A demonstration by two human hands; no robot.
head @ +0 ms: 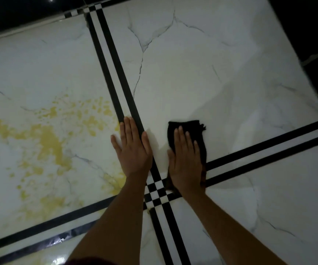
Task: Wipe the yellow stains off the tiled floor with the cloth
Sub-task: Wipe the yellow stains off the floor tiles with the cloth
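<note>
Nearest to us, at the bottom edge, we see a sliver of dark red garment (89, 262), and from there two bare forearms (116, 217) reach forward over the floor (192, 73) of glossy white tiles with grey veins. Between the wrists, paired black stripes meet in a small checkered crossing (157, 190). Just past it the left hand (133, 148) lies flat on the floor with its fingers straight and close together, holding nothing; its middle fingers and thumb side lie on the long stripes (117, 61) that run away from us. Just beside it, apart from it by a narrow gap of white tile, the right hand (185, 155) presses palm-down on the cloth (192, 124) with its fingers straight — it pins the cloth rather than clutching it. The cloth is black and rumpled; it shows beyond the fingertips and along the outer side of the hand, and its near end reaches the side stripes (269, 142) that run off to the right. The stains (47, 138) lie on the tile to the left of the long stripes — yellow blotches and speckles spreading from the left edge of view almost to the left wrist. The cloth is not touching them; the left hand and the long stripes lie between. Farthest off, a black border (20, 12) closes the floor along the top, and dark tile runs down the right side.
</note>
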